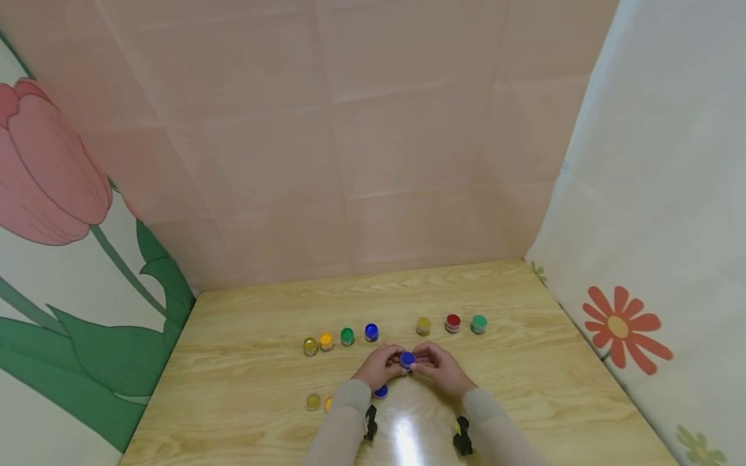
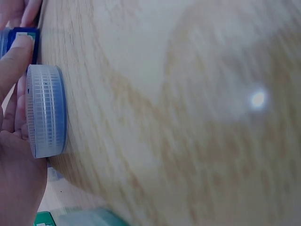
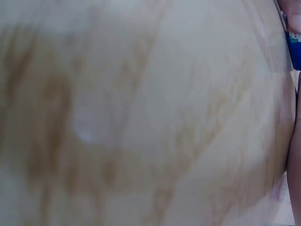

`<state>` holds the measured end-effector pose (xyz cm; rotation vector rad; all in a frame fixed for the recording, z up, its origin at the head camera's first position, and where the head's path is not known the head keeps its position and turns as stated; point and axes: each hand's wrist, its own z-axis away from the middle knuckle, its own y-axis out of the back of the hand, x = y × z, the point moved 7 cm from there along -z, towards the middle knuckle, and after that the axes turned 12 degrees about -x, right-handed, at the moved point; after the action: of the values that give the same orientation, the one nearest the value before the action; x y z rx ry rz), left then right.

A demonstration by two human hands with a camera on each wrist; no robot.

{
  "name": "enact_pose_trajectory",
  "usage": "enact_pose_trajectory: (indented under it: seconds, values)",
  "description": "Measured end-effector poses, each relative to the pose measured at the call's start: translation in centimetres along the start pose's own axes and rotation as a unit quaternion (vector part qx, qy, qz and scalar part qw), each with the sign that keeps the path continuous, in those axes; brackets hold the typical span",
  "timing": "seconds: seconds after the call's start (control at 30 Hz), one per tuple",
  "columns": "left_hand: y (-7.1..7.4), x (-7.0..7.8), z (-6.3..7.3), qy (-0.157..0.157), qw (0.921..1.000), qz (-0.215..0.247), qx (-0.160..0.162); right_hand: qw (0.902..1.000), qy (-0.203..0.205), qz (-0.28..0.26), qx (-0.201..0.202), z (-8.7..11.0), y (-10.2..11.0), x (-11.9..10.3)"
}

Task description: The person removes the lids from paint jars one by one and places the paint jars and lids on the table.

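Head view looks forward and down; close-in wrist views seemingly share one blue jar (image 1: 407,360).

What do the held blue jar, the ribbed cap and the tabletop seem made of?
Blue jar: perhaps smooth plastic, from its evenly blue top; glass possible. Ribbed cap: probably translucent plastic; fine ridges look moulded. Tabletop: glossy wood or wood-look laminate, given grain and reflection.

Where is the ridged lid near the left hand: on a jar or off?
Off: in the left wrist view, the ridged lid lies flat on the table, with nothing attached to it.
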<state>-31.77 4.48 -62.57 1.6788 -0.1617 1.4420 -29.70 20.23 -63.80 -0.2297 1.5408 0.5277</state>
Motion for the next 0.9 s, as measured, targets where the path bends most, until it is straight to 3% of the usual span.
enact_pose_trajectory:
  seconds: [0.23,0.5,0.9]
  values:
    - [-0.11,-0.28,-0.07,-0.004,1.0,0.001,0.004,0.9997,0.002,0.023,-0.002,0.21,0.19,-0.06]
    - [-0.07,-0.12,0.11,0.004,1.0,-0.003,0.001,0.9994,-0.028,0.018,-0.004,0.38,0.35,0.02]
    - [-0.08,0.24,0.15,-0.001,1.0,-0.003,0.004,0.9998,-0.005,0.001,-0.02,0.35,-0.13,-0.79]
